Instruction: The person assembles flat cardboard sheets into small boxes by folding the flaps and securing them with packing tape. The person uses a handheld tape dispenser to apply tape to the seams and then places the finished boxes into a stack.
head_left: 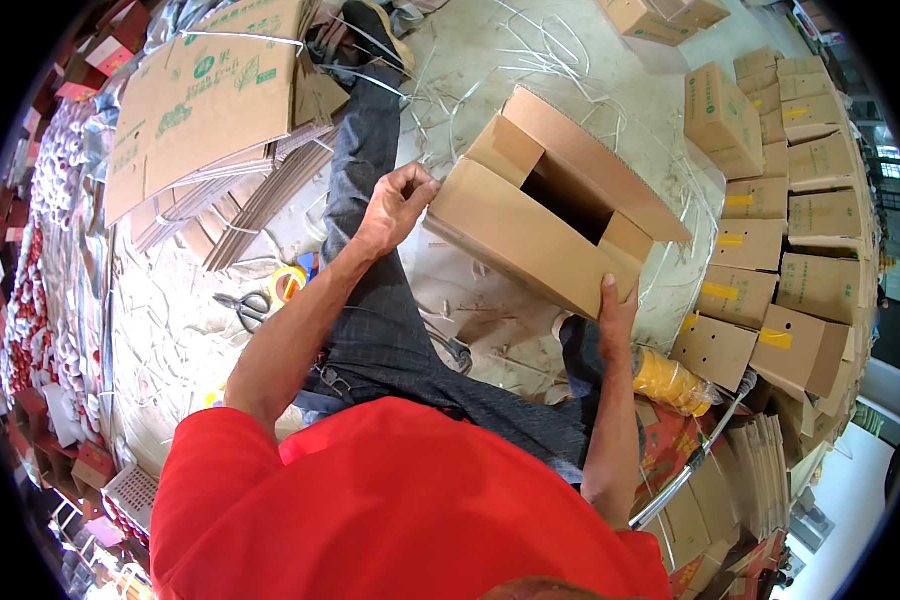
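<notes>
A brown cardboard box [515,232] is held tilted in front of me, over my legs. Its long far flap stands raised, the short end flaps lie folded inward, and a dark gap shows between them. At the box's left corner, my left hand [400,208] is closed, with thumb and fingers pinched against the edge. My right hand [618,312] grips the near right corner, thumb on top; its other fingers are partly hidden by the cardboard.
Bundled flat cartons [205,100] lie at the left. Scissors [242,308] and a yellow tape roll [288,285] rest beside my left forearm. Loose white straps [560,55] litter the floor. Stacked boxes [745,245] line the right, near yellow tape rolls [675,383] and a metal rod [690,465].
</notes>
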Demonstrator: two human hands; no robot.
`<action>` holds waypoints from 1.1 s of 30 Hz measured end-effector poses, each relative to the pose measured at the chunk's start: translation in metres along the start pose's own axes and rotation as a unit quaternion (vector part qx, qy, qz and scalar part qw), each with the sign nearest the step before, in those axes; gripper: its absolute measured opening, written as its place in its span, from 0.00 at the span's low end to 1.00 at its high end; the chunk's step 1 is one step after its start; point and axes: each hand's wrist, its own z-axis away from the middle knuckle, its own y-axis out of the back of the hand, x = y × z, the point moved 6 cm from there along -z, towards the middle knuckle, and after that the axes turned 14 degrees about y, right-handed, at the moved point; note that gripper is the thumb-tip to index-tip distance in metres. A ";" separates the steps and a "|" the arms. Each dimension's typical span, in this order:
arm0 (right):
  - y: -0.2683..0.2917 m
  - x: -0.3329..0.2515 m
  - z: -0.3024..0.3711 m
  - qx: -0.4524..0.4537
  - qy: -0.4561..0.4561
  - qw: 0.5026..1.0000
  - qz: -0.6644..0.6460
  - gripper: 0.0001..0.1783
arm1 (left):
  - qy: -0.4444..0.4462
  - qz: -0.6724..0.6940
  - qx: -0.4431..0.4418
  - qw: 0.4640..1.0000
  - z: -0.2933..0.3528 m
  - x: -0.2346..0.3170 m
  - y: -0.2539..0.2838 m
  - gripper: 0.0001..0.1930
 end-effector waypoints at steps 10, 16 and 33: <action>-0.002 -0.003 -0.001 0.002 0.000 1.000 0.006 0.33 | -0.019 0.095 0.266 0.959 -0.026 -0.042 0.029 0.25; 0.003 0.003 0.000 0.018 -0.002 1.000 0.002 0.29 | -0.428 -0.349 0.131 0.823 -0.010 0.195 -0.067 0.33; 0.008 -0.019 -0.001 0.019 0.095 0.990 0.097 0.35 | -0.435 -0.535 -0.212 0.692 -0.026 0.109 -0.199 0.25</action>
